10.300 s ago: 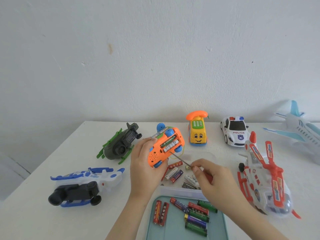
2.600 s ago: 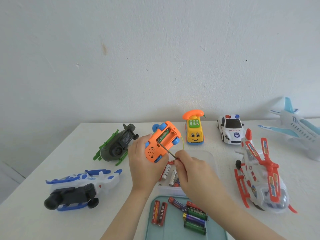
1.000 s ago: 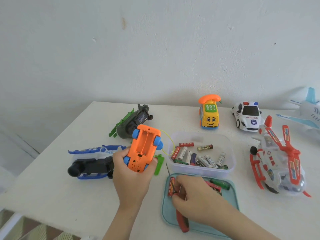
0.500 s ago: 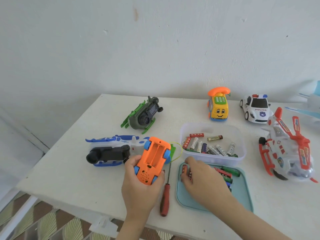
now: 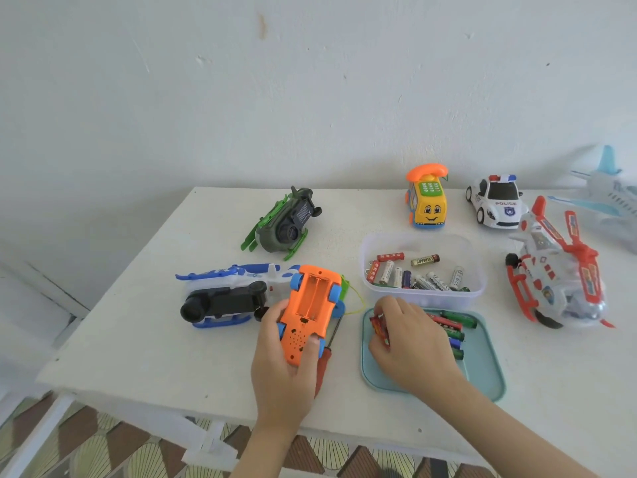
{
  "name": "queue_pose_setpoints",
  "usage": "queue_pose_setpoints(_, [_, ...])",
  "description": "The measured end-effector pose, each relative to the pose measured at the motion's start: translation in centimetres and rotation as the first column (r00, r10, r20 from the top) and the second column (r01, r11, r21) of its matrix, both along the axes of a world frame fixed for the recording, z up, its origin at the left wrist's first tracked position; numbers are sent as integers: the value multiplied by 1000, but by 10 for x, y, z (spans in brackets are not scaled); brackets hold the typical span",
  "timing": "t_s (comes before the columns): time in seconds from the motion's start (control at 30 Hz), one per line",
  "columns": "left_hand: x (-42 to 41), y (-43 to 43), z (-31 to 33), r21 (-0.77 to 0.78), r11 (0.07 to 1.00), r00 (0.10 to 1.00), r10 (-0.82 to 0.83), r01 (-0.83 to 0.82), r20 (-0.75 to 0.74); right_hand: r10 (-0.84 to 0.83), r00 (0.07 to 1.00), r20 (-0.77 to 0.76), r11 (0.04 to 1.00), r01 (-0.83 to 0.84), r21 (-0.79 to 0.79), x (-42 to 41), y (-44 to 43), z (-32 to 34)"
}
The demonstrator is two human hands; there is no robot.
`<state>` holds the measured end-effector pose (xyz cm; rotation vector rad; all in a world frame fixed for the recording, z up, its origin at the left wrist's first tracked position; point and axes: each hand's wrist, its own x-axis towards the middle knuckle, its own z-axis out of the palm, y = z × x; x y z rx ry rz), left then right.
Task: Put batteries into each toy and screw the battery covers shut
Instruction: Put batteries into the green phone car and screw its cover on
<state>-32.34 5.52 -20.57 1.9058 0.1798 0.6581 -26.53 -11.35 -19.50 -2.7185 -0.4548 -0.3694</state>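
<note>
white table (image 5: 144, 339) — police car (image 5: 496, 203), eveready battery (image 5: 425, 260).

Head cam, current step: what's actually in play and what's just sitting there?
In play: upturned orange plastic toy car in left hand; red batteries in right hand; teal plastic tray; red-handled screwdriver.
Lying about: green toy helicopter; blue-and-white toy helicopter; yellow telephone car; white police car; red-and-white toy helicopter; clear plastic battery tub.

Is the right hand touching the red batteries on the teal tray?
Touching. The head view shows the right hand with its fingers curled round the red batteries, which lie at the left end of the teal tray.
</note>
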Motion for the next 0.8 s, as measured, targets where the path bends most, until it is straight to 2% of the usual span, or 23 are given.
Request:
queue_pose_setpoints(0.1, [1,5,-1,9,998,998,-55,55,21,-23,999,37,997,20,76,-3,-2,2])
queue_pose_setpoints(0.23, [5,14,-5,20,994,994,-106,105,22,-30,999,25,953,21,302,-7,1,14])
queue_pose_setpoints(0.37, [8,20,-13,35,992,992,-125,125,3,122,990,-78,843,-62,535,-5,9,35])
queue_pose_setpoints(0.47, [9,23,-18,24,988,989,-149,150,-17,193,964,-181,735,-19,678,-5,20,51])
queue_pose_setpoints(0.53, [8,23,-17,40,987,988,-153,153,-22,209,960,-186,699,-13,715,-5,26,56])
queue_pose_setpoints(0.63, [5,20,-10,95,981,986,-168,168,-11,208,962,-177,715,-26,699,-5,33,60])
queue_pose_setpoints(0.8, [6,21,-13,2,976,976,-219,219,-19,156,972,-178,668,29,744,-6,43,64])
